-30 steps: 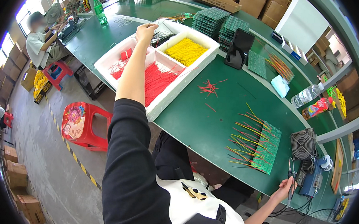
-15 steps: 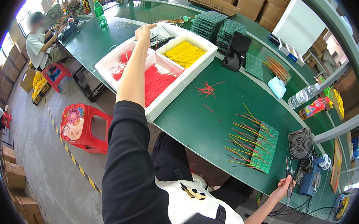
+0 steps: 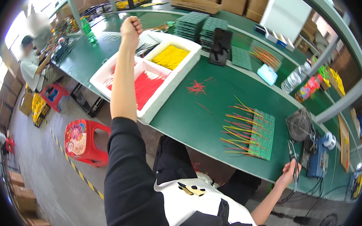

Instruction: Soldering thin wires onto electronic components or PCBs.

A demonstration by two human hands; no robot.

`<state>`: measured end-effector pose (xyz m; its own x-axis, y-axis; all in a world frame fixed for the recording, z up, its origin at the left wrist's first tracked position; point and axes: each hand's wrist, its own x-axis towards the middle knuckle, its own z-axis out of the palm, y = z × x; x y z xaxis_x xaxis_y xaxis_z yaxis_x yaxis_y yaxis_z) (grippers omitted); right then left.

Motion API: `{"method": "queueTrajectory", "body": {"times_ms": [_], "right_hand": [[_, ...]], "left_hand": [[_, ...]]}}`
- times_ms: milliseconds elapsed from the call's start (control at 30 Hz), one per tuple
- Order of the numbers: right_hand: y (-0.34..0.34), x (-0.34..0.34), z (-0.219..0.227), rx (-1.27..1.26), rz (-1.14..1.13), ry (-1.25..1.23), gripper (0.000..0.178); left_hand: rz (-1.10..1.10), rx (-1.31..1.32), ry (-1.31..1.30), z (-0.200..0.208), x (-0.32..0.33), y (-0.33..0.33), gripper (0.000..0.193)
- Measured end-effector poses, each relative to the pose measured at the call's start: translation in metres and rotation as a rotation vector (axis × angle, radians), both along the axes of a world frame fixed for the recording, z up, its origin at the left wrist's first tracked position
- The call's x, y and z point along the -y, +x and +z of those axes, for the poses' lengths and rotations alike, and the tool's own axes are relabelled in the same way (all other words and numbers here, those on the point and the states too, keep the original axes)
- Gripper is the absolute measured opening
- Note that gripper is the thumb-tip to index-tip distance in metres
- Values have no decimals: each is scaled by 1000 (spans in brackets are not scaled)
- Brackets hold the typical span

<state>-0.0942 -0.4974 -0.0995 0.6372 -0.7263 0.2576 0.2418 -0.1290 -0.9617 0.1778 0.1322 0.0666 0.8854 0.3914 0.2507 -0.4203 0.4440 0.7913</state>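
From my remote view, the wired circuit board [image 3: 267, 138] lies on the counter [image 3: 180, 121] ahead-left of my right grip [image 3: 289, 170], long axis running away. That hand, nearer, clasps a pen-like tool [image 3: 295, 156], tip pointing away. My left grip [image 3: 131, 28], arm outstretched, curls closed; contents unclear.

flowered red stool [image 3: 83, 142], green bottle [image 3: 88, 30]

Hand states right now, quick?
Left hand: closed, raised; whether it grips anything thin cannot be told.
Right hand: closed, holding the soldering iron.
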Motion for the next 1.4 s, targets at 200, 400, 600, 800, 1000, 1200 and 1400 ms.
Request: {"method": "queueTrajectory", "body": {"times_ms": [200,400,600,800,1000,1200,1400], "right_hand": [[4,1,0,51,35,46,16],[6,-1,2,77,64,69,14],[0,-1,5,80,63,80,13],[-2,1,3,97,67,94,14],[-2,0,4,112,68,98,13],[-2,1,4,114,56,122,14],[-1,-2,7,135,91,130,15]], "left_hand": [[-432,318,188,-23,135,-128,24],[-276,42,166,-95,227,-162,25],[-294,-15,353,-149,255,-151,24],[-349,59,531,-165,260,-149,25],[-451,-50,544,-170,256,-150,19],[-324,14,504,-154,265,-156,12],[-263,114,539,-134,263,-150,17]]}}
